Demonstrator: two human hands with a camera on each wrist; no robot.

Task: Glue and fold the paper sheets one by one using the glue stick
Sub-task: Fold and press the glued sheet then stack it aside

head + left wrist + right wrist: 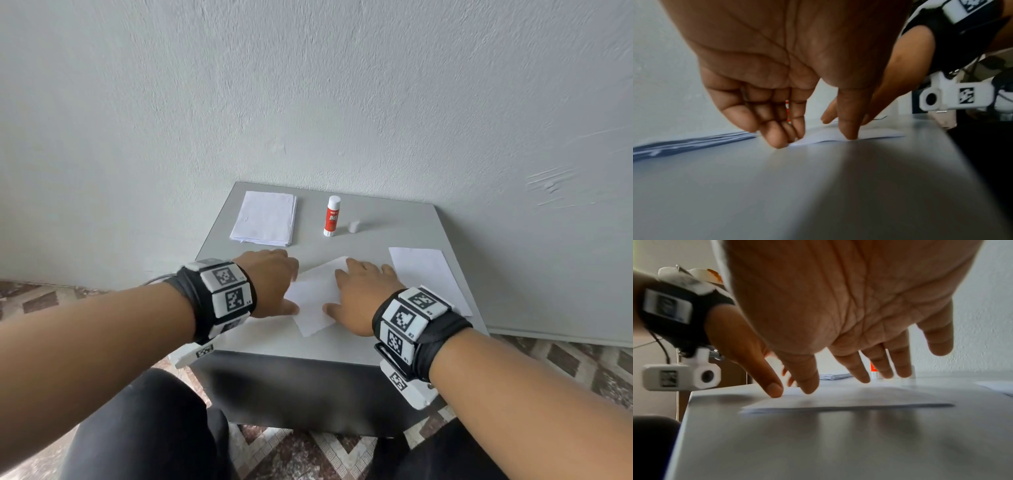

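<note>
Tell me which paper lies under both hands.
The folded sheet at the table's front, between stack and single sheet; left hand and right hand touch only it.

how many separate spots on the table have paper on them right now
3: a stack at the far left, a folded sheet under both hands near the front, and paper at the right edge. How many sheets the stack holds is unclear.

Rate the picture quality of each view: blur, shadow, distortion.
Head view: mostly sharp, wide-angle stretch at the forearms; glue stick label readable. Left wrist view: left hand and paper stack smeared, soft shadow across the table. Right wrist view: right hand looms large and soft, finger shadows streak the table below the sheet.
</note>
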